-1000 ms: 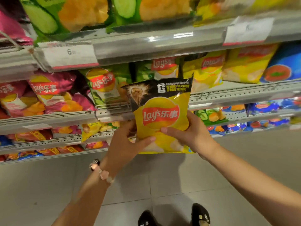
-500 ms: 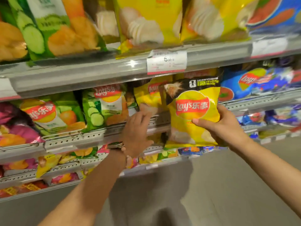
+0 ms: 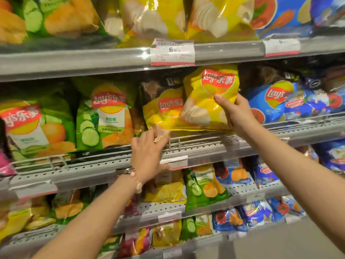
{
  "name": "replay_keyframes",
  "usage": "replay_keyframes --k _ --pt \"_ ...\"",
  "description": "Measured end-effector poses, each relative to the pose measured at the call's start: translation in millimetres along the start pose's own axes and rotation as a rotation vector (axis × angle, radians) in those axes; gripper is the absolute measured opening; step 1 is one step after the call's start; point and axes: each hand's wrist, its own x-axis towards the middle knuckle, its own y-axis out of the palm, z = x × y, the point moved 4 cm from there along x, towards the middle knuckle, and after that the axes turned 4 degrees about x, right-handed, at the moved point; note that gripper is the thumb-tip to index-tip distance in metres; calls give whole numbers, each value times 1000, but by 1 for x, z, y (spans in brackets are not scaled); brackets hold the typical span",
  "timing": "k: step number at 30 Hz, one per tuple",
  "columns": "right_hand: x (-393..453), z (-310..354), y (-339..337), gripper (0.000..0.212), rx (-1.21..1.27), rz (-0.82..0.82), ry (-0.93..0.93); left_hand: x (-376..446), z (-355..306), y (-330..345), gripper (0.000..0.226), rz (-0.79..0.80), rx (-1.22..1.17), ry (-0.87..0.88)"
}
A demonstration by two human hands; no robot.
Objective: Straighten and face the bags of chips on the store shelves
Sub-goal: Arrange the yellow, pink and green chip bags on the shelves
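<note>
My right hand (image 3: 236, 111) grips the right side of a plain yellow Lay's bag (image 3: 205, 101), held upright at the front of the middle shelf (image 3: 205, 144). Just left of it, partly behind it, stands a yellow Lay's bag with a black top (image 3: 162, 109). My left hand (image 3: 147, 150) is at that bag's bottom left corner, fingers curled on the edge; motion blur hides the exact grip. Green cucumber bags (image 3: 104, 116) stand to the left and blue bags (image 3: 276, 101) to the right.
The upper shelf (image 3: 93, 60) carries large green, yellow and blue bags and a price tag (image 3: 172, 52). Wire dividers (image 3: 174, 143) stick up along the middle shelf's front. Two lower shelves (image 3: 214, 202) hold several small mixed bags. Grey floor lies at the bottom right.
The black-topped bag has gone from my right hand onto the middle shelf. My right hand now holds the plain yellow bag, and my left hand has moved to the black-topped bag's bottom corner.
</note>
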Motion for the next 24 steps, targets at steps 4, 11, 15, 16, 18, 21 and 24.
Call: replay_keyframes --k 4,11,15,16,18,21,24 --pt "5 -13 -2 66 -37 1 -143 -2 -2 -2 104 81 -16 -16" --pt "17 -8 -17 74 -212 138 -141 -4 -4 -3 94 110 39 -59" --pt "24 -3 -14 66 -386 265 -95 -3 -4 -1 92 119 48 -63" --pt "25 -6 -12 63 -416 264 -105 -4 -4 0 92 108 55 -61" --pt "17 -9 -8 67 -436 166 -136 -6 -6 -1 93 75 65 -63" --pt "-12 -4 -7 94 -558 -119 -336 -9 -7 -5 97 68 86 -47" --pt "-44 1 17 105 -873 -110 -654 -1 -11 -12 119 117 146 -55"
